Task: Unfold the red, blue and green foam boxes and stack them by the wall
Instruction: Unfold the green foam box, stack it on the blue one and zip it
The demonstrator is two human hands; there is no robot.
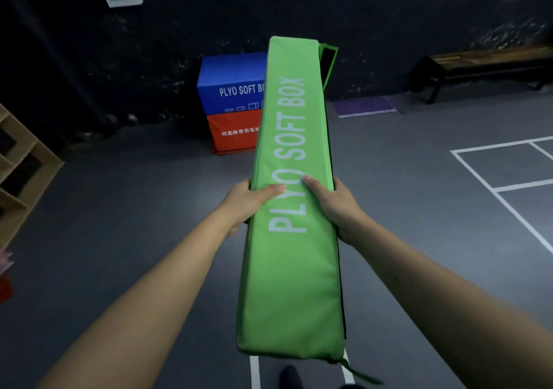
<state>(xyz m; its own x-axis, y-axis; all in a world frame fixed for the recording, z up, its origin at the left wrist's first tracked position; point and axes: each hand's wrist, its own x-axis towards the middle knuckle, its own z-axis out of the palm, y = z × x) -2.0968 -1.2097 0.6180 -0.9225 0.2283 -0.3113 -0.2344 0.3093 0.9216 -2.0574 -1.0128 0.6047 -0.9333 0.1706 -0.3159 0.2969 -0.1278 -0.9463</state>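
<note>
While both hands' grip clamps its sides, the green foam box (294,197), lettered PLYO SOFT BOX, stays folded flat.

Both hands, left (250,200) and right (335,204), grip folded green box (294,239); blue box (232,84) sits on red box (236,132) at wall (299,5).

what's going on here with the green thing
A person holds a green foam box out in front, lengthwise, left hand and right hand gripping its two sides. Ahead, by the dark wall, a blue box already sits on a red box.
</note>
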